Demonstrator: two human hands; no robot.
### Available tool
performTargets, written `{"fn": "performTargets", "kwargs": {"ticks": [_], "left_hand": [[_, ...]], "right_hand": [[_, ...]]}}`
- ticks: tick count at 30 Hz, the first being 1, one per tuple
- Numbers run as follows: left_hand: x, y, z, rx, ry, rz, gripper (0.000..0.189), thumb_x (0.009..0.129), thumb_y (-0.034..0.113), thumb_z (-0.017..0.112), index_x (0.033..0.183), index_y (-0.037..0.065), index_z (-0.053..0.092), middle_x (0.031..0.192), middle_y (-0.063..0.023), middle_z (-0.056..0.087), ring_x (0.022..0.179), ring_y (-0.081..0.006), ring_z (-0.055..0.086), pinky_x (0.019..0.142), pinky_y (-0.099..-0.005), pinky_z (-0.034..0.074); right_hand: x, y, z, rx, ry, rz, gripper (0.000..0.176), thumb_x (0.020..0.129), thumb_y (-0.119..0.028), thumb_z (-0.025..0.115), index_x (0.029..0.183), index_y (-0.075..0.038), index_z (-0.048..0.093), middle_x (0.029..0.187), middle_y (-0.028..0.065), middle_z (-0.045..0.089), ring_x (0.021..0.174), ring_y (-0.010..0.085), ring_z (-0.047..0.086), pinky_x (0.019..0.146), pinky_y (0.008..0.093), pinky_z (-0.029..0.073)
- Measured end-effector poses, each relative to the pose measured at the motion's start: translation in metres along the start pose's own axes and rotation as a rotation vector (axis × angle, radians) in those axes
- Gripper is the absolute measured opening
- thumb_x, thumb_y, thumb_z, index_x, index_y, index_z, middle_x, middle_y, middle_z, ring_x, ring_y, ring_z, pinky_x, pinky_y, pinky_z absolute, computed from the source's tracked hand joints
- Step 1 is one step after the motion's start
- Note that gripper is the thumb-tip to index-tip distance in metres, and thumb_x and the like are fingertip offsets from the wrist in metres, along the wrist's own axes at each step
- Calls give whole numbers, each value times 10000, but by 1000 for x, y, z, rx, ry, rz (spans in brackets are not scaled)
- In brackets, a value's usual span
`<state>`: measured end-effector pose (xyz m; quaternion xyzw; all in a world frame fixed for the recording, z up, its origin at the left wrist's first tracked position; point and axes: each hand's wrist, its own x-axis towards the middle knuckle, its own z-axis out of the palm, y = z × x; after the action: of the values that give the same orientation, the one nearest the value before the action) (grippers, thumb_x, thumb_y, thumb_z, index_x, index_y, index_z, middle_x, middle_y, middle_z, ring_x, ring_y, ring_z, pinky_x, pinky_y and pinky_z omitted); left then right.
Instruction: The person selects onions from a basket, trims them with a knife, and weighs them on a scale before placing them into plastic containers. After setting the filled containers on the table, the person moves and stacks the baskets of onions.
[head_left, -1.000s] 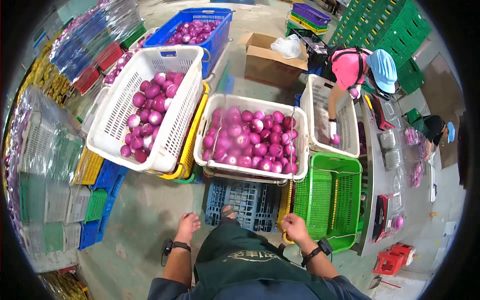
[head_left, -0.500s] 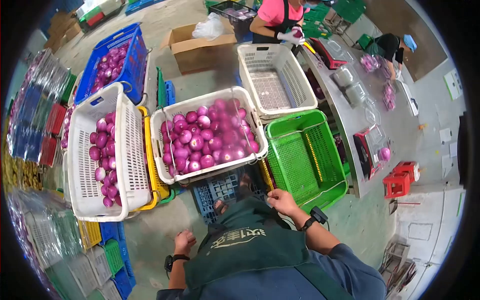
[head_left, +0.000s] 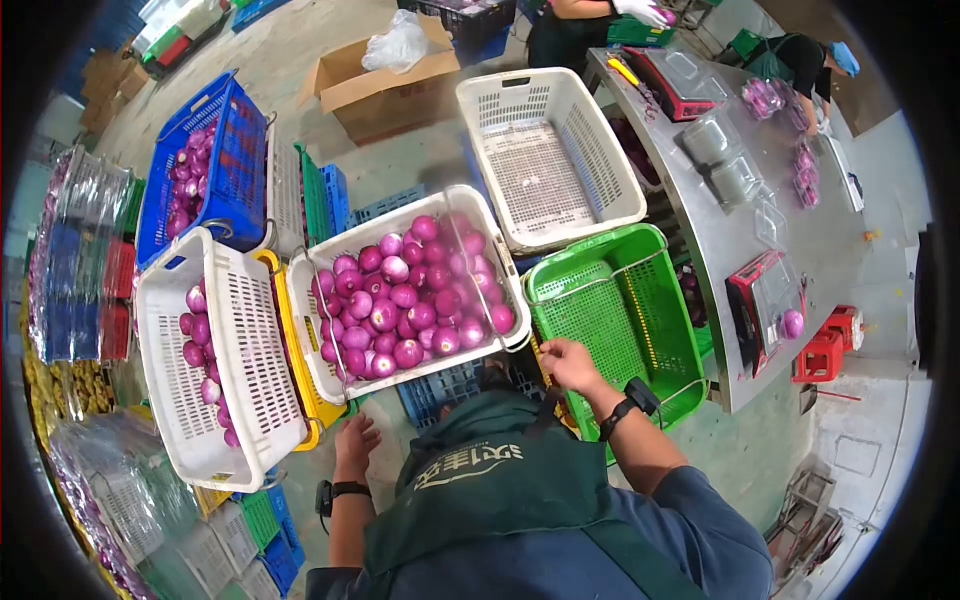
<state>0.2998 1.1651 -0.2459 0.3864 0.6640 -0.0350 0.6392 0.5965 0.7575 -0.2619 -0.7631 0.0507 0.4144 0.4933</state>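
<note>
A white crate [head_left: 437, 366] of purple onions [head_left: 403, 296] stands right in front of me, with thin wire handles over its sides. My left hand [head_left: 356, 443] hangs below its near left corner, fingers loosely apart and holding nothing. My right hand [head_left: 570, 366] is closed, fingers curled, with nothing showing in it. It overlaps the near left side of a green crate [head_left: 678, 345], which has no onions inside. Behind the green crate is another white crate [head_left: 625, 222], also without onions. To the left, a tall-sided white crate [head_left: 262, 350] holds more onions.
A blue crate [head_left: 235, 165] of onions stands at the far left. A cardboard box [head_left: 395, 100] with a plastic bag is behind. On the right runs a metal table [head_left: 715, 330] with red scales [head_left: 757, 300] and clear trays. Two people work around it. Red stools [head_left: 825, 350] stand beyond.
My view has shifted, and the crates sit nearer to me. Both hands have moved up in view, the left toward the onion crate's corner and the right to the green crate's edge.
</note>
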Motion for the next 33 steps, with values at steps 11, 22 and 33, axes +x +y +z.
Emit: {"fn": "performTargets", "kwargs": {"ticks": [11, 22, 33], "left_hand": [[24, 42, 23, 127, 45, -5, 283, 929, 217, 678, 1130, 46, 578, 904, -61, 635, 642, -177, 598, 553, -310, 512], [159, 115, 13, 324, 9, 186, 197, 909, 149, 686, 1065, 47, 622, 765, -30, 611, 561, -131, 528, 504, -312, 435], [186, 157, 70, 687, 180, 357, 666, 836, 261, 770, 1411, 9, 547, 1315, -240, 654, 1233, -374, 621, 1048, -415, 474]], "right_hand": [[33, -31, -14, -46, 89, 5, 321, 888, -140, 714, 1143, 49, 665, 878, 81, 715, 750, 154, 652, 697, 319, 536], [45, -33, 59, 79, 113, 178, 284, 890, -83, 694, 1136, 53, 655, 876, 81, 711, 680, 149, 648, 644, 301, 522], [115, -30, 109, -327, 155, 119, 478, 817, -288, 742, 1190, 4, 674, 978, 183, 745, 883, 318, 720, 805, 404, 561]]}}
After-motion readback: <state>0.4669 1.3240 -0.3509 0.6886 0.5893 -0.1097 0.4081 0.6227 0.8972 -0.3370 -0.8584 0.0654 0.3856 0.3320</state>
